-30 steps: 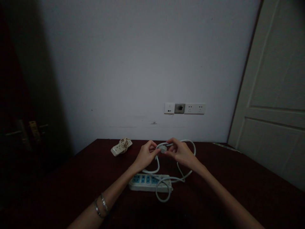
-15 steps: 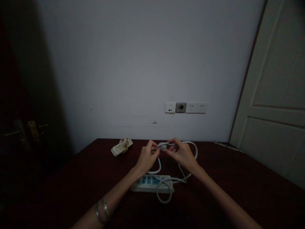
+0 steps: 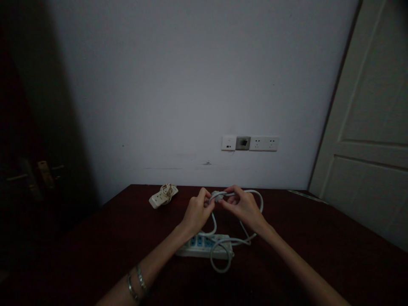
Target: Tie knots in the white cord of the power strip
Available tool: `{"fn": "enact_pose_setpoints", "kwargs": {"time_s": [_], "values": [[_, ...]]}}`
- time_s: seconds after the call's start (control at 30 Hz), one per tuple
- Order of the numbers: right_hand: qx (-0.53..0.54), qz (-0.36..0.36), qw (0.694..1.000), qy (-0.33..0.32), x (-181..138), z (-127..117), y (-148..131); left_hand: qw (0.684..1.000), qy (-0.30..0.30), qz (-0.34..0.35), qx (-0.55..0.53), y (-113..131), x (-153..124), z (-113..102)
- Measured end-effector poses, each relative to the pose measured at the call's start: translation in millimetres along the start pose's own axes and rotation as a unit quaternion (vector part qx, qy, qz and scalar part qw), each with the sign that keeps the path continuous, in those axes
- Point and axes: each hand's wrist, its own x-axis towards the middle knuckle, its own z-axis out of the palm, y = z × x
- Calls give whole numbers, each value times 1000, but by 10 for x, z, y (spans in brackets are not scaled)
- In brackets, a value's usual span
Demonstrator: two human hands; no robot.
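Note:
A white power strip [image 3: 191, 251] with blue sockets lies on the dark red table [image 3: 318, 250] in front of me. Its white cable [image 3: 223, 267] loops over the strip and rises in an arc behind my hands. My left hand [image 3: 196, 212] and my right hand [image 3: 244, 207] meet above the strip, both pinched on the cable's white plug [image 3: 218, 196] between them. Two bangles [image 3: 135, 281] sit on my left forearm.
A smaller beige socket adapter with a bundled cord [image 3: 163, 194] lies at the table's far left edge. Wall sockets [image 3: 250, 143] are set in the white wall behind. A pale door [image 3: 372, 140] stands at the right, and a dark door with a handle [image 3: 38, 174] at the left.
My hands have stayed pinched on the plug and shifted only slightly. The view has drifted a little to the left.

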Motion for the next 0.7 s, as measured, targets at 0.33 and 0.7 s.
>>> {"fn": "enact_pose_setpoints", "kwargs": {"time_s": [0.33,0.7], "values": [[98,51,994,13,22,-51,8,993,-45,-11,-106,72,-61,96],[-29,-45,997,47,-29,45,12,930,-61,-219,-288,-69,80,115]]}}
